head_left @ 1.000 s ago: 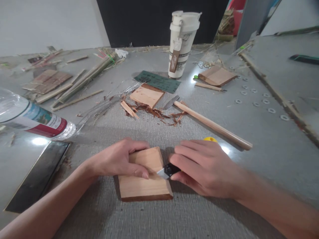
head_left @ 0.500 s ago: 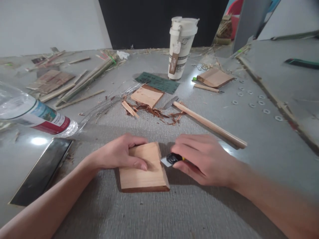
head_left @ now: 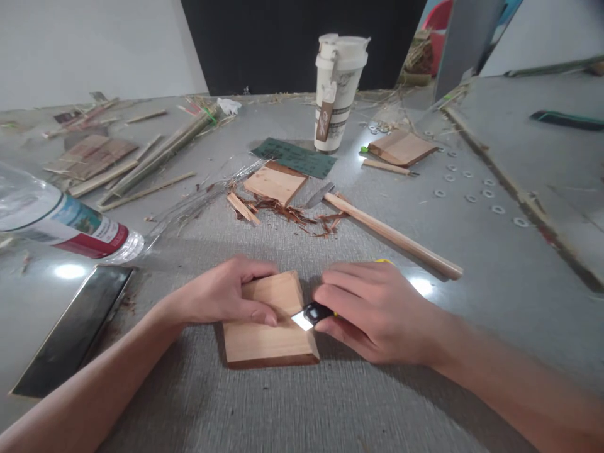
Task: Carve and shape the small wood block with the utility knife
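A small flat wooden block (head_left: 268, 343) lies on the grey table in front of me. My left hand (head_left: 224, 296) rests on its left and top part, fingers curled over the far edge, pressing it down. My right hand (head_left: 372, 311) is closed around a utility knife (head_left: 314, 313) with a black and yellow body. The knife's short blade rests on the block's right edge, close to my left fingertips.
Behind lie a hammer (head_left: 387, 233), a second wooden block (head_left: 275, 182) with red shavings, green sandpaper (head_left: 295, 157), a white cup (head_left: 337, 91), and a third block (head_left: 401, 148). A plastic bottle (head_left: 61, 220) and dark flat bar (head_left: 75, 327) lie left; washers (head_left: 472, 195) scatter right.
The knife blade drew back off the block's right edge, then came forward onto it again. My left hand has stayed on the block.
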The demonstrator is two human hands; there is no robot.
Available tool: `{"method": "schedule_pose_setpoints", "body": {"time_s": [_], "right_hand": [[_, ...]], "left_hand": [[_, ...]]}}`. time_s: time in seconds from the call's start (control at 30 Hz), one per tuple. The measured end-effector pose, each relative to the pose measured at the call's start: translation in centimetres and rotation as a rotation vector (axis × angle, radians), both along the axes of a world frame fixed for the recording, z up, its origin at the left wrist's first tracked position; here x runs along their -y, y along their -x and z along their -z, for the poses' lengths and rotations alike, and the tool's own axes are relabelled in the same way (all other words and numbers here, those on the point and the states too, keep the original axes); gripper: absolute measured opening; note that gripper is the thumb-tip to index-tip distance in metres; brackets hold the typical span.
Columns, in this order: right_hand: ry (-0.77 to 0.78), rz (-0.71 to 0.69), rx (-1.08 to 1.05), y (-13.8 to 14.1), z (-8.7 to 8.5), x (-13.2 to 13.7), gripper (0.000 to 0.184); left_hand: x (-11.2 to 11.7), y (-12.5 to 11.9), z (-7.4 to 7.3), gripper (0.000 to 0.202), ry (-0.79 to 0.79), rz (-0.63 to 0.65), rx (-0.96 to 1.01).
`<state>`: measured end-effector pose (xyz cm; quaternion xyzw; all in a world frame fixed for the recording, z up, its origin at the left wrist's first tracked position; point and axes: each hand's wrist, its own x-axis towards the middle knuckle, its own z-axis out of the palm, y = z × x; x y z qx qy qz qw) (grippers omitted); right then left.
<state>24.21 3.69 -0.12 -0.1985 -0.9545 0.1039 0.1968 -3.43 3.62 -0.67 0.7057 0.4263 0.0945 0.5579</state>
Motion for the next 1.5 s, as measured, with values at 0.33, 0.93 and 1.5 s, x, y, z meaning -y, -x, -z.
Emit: {"method": "schedule_pose_setpoints", "body": {"time_s": [0.33, 0.93, 1.5], "right_hand": [[-0.199, 0.138, -0.036, -1.4, 0.9, -1.9, 0.032], [0.035, -0.033, 0.005, -0.4, 0.2, -0.5, 0.039], [-0.083, 0.499, -0.085, -4.1, 1.1, -5.0, 0.026]], "left_hand": [[0.1, 0.0, -0.1, 0.048, 0.01, -0.034, -0.051], [0.3, -0.1, 0.1, 0.041, -0.002, 0.015, -0.002], [1.0, -0.6, -0.5, 0.042, 0.089, 0.108, -0.069]]}}
